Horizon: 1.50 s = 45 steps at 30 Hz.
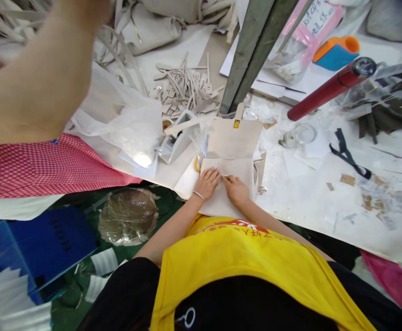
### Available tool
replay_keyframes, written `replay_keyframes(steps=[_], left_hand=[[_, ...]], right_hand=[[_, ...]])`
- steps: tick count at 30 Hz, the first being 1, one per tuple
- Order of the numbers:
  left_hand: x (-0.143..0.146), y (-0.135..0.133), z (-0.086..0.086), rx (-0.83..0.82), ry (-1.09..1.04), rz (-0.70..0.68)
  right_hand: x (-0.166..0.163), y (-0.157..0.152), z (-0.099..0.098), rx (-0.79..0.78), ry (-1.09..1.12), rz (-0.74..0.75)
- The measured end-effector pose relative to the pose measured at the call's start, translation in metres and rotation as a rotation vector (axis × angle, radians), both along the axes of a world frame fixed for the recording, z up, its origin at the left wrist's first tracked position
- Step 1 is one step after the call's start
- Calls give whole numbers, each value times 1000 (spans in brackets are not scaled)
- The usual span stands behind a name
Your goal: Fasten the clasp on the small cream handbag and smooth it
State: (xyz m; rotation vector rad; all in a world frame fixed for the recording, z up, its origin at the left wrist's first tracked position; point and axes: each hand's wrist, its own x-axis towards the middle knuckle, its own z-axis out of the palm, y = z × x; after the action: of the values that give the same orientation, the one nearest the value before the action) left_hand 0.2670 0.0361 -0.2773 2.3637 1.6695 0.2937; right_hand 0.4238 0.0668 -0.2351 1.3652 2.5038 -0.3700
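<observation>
A cream handbag (233,142) lies flat at the near edge of the white worktable (311,193), its flap open away from me with a gold clasp at the top. My left hand (207,182), with a thin bracelet on the wrist, rests fingers-down on the bag's front panel. My right hand (234,188) presses the same panel just beside it, fingertips almost touching the left hand's. Neither hand grips anything.
A tape dispenser (175,140) and a clear plastic bag (125,122) sit left of the handbag. Cream strap offcuts (183,87) lie behind. A red tube (328,89), a green metal post (249,50) and a co-worker's bare arm (38,73) are nearby. A blue crate (38,248) stands on the floor.
</observation>
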Motion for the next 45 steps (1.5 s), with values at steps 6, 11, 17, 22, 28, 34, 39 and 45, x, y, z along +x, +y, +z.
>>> replay_keyframes(steps=[6,11,17,22,28,34,39,45], left_hand=[[0,0,0,11,-12,-1],[0,-1,0,19,-11,5],[0,0,1,6,-4,-5],[0,0,3,1,10,-1],[-1,-1,5,-6,23,0],[-1,-1,4,-4,24,-8],[-1,0,3,-10,36,-11],[0,-1,2,-13,39,-8]], right_hand=[[6,-5,-1,39,21,91],[3,-2,-2,28,-26,61],[1,-5,-5,-22,-43,100],[6,-7,-5,-10,-11,116],[7,-3,-4,23,14,35],[7,1,-5,-8,11,33],[11,0,-9,-2,65,6],[14,0,-16,-41,127,-39]])
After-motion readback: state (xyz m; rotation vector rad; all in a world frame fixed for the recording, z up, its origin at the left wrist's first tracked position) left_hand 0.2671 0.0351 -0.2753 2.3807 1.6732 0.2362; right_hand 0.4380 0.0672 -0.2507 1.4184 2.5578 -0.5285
